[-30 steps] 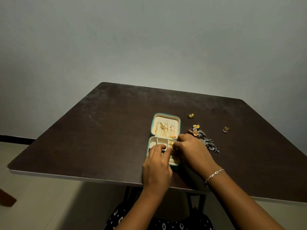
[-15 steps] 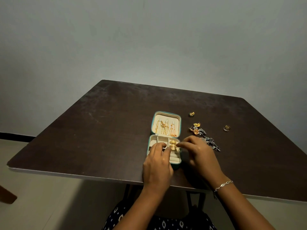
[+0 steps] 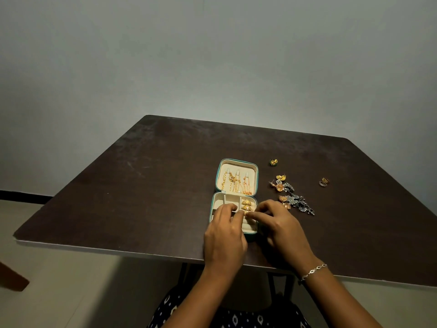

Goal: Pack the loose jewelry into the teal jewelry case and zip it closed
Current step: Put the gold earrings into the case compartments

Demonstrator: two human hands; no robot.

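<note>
- Teal jewelry case point(image 3: 237, 161) lies open on the table point(image 3: 146, 185)
- Left hand point(image 3: 224, 235) and right hand point(image 3: 281, 228), fingers curled, pinch a gold ring point(image 3: 246, 212) over its tray
- Loose jewelry point(image 3: 293, 200) lies just right

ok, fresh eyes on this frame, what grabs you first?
The open teal jewelry case near the front edge of the dark table, with gold chains hung in its lid and gold rings in its base. Over that base the left hand meets the right hand, which pinches a small gold ring. Right of the case lies a loose earring pile.
</note>
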